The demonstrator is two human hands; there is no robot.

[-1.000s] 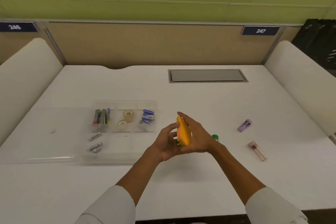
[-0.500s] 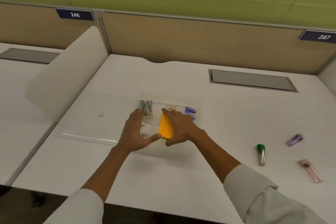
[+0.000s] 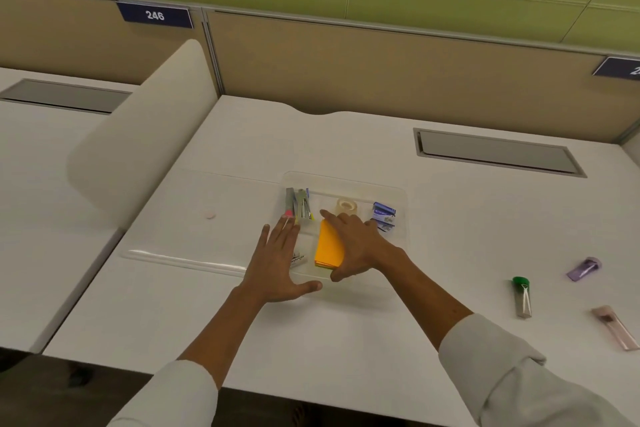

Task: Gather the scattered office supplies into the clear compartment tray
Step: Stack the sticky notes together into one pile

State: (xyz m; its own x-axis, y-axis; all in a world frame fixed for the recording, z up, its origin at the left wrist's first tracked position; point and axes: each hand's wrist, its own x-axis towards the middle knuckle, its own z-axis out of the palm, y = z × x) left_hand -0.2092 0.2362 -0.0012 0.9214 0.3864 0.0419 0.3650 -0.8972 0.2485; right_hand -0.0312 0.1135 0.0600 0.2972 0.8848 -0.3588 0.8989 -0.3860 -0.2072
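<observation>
Orange sticky notes point(image 3: 329, 248) lie in the large front compartment of the clear compartment tray point(image 3: 398, 215), with the right hand point(image 3: 356, 243) laid over their right edge, fingers point(image 3: 330, 217) spread flat and pressing rather than gripping. The left hand point(image 3: 277, 262) rests open at the tray's left front corner, palm down, closed on nothing. Behind them, the rear compartments hold markers point(image 3: 299, 204), a tape roll point(image 3: 346, 207) and small blue boxes point(image 3: 382, 217).

Clear plastic this light will likely slide on the smooth worktop point(image 3: 346, 340) if the right hand drags as it lifts away, and the pad could fan or tip against the divider if it is not settled flat. The left hand seems placed to brace against that.

Three small items remain well apart on the right: a green-capped one point(image 3: 521, 295), a purple one point(image 3: 583, 269) and a pink one point(image 3: 614, 328). The pink one lies near the picture's right edge, so a hasty reach across might knock it further away.
</observation>
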